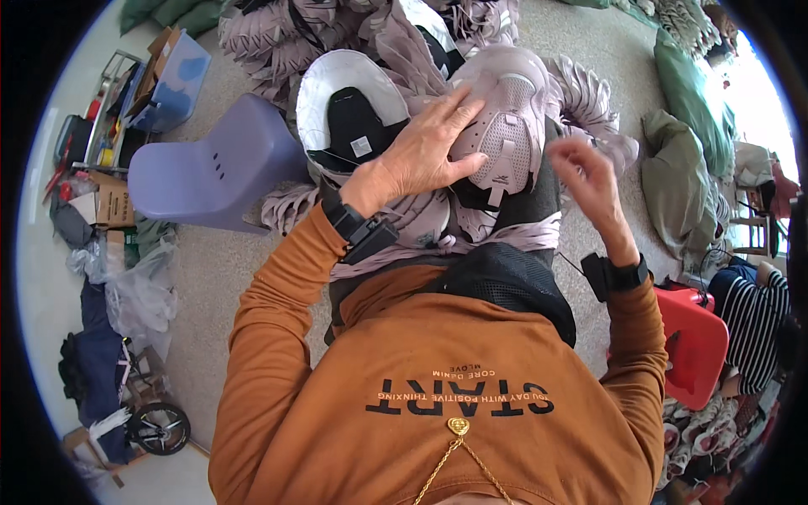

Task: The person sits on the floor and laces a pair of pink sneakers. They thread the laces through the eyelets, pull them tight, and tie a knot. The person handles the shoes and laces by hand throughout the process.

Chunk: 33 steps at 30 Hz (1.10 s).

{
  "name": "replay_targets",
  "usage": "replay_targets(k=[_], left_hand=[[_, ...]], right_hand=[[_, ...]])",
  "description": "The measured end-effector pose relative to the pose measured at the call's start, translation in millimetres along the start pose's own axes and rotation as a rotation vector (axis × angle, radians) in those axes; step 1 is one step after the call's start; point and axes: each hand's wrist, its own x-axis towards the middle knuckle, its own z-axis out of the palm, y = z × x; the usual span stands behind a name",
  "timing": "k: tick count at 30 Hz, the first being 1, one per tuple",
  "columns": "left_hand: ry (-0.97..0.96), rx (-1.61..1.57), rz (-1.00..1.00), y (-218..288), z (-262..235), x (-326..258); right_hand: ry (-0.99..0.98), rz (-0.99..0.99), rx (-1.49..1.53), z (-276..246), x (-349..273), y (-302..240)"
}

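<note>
Shoe top of pale pink, holey cloth [507, 126] lies on the dark grey lap [547, 187], left hand [421, 153] spread over it. Curled right hand [594, 187]: can't tell its grip. Light pressing could cause slipping.

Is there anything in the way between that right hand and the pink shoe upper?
Nothing visible: the right hand hovers just right of the upper, with only dark cloth showing in the gap. The left hand lies over its left side.
</note>
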Motion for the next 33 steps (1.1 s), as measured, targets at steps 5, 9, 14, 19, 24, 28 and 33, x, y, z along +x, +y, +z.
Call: replay_targets(k=[5,9,14,19,24,28,33], left_hand=[[0.181,0.135,0.182,43,0,-18],[0.143,-0.019,0.231,59,2,-34],[0.186,0.143,0.261,62,6,-37],[0.154,-0.137,0.209,69,7,-48],[-0.130,-0.539,0.028,90,30,-32],[-0.276,-0.839,-0.144,98,50,-20],[-0.442,-1.050,-0.352,91,41,-21]], right_hand=[[-0.140,0.015,-0.224,10,-39,-12],[-0.206,-0.175,-0.338,25,-43,14],[-0.419,-0.269,-0.658,53,-44,22],[-0.383,-0.263,-0.438,36,-52,7],[-0.348,-0.269,-0.268,12,-53,-14],[-0.360,-0.198,-0.215,-9,-51,-29],[-0.140,0.257,0.433,-46,-51,-45]])
